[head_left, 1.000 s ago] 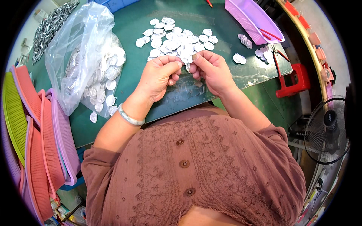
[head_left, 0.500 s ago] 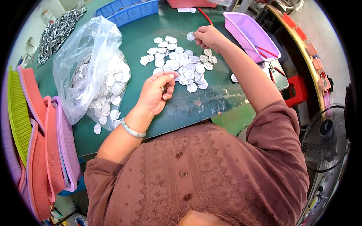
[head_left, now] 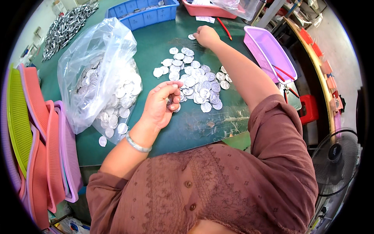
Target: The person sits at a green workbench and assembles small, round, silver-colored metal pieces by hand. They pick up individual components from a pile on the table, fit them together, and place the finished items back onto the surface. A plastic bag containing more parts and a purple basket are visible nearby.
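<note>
Many silver round medals with small loops lie in a loose pile (head_left: pixel 204 84) on the green table (head_left: pixel 191 132). My left hand (head_left: pixel 160 103) is curled at the pile's left edge, its fingers closed round a dark, round metal piece that looks like a medal, mostly hidden. Beyond the pile, my right arm is stretched out. The fingers of my right hand (head_left: pixel 207 36) pinch the edge of a single silver medal (head_left: pixel 191 37), low over the tabletop. A few darker medals (head_left: pixel 224 84) sit beside the pile, partly behind my right forearm.
Left of the pile is a clear plastic bag (head_left: pixel 87 50) full of medals. A blue compartment box (head_left: pixel 150 17), a red tray (head_left: pixel 210 11) and a purple basket (head_left: pixel 269 50) stand behind. A red stick-like tool (head_left: pixel 224 29) lies between them. Stacked colored baskets (head_left: pixel 54 152) stand at left.
My right hand has shifted slightly left and farther out with the medal, which now looks flatter to the table. My left hand keeps its curled grip. The whole view has shifted a little.
</note>
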A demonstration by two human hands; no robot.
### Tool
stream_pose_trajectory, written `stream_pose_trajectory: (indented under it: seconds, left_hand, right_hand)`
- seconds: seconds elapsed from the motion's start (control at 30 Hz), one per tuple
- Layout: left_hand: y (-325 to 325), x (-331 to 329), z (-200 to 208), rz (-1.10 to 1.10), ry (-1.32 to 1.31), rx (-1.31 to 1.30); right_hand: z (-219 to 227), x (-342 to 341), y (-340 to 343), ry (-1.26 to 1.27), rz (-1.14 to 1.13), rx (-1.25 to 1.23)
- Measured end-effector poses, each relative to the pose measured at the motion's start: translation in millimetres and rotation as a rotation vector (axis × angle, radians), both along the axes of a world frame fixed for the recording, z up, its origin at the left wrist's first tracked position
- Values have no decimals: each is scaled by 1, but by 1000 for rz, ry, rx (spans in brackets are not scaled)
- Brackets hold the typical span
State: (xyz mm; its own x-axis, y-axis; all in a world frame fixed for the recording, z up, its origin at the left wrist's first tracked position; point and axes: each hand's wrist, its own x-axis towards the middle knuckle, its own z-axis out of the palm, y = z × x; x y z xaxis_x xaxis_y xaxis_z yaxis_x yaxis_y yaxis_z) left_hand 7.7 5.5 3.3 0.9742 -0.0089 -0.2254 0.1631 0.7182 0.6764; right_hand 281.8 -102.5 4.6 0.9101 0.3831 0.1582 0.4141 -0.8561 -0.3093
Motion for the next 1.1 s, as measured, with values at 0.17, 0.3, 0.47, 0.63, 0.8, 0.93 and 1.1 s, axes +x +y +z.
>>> stream_pose_trajectory:
  seconds: [0.17, 0.3, 0.47, 0.63, 0.8, 0.93, 1.1]
  left_hand:
    - [0, 1, -3, 2, 29, 6]
    - [-2, 2, -1, -31, 37, 16]
    - [0, 3, -3, -21, 22, 51]
    - [-3, 4, -4, 64, 18, 118]
    - [-7, 2, 3, 137, 6, 153]
    - [-7, 2, 4, 143, -30, 179]
    - [-7, 1, 1, 99, -40, 205]
  right_hand:
    - [16, -20, -15, 292, 538, 9]
    - [12, -31, -22, 195, 677, -67]
    - [22, -45, -20, 368, 506, 96]
    - [37, -82, -32, 834, 362, 639]
    - [37, -149, -42, 1125, 393, 1057]
    - [28, -180, -43, 1132, 379, 1156]
    - [28, -190, -49, 1129, 341, 1186]
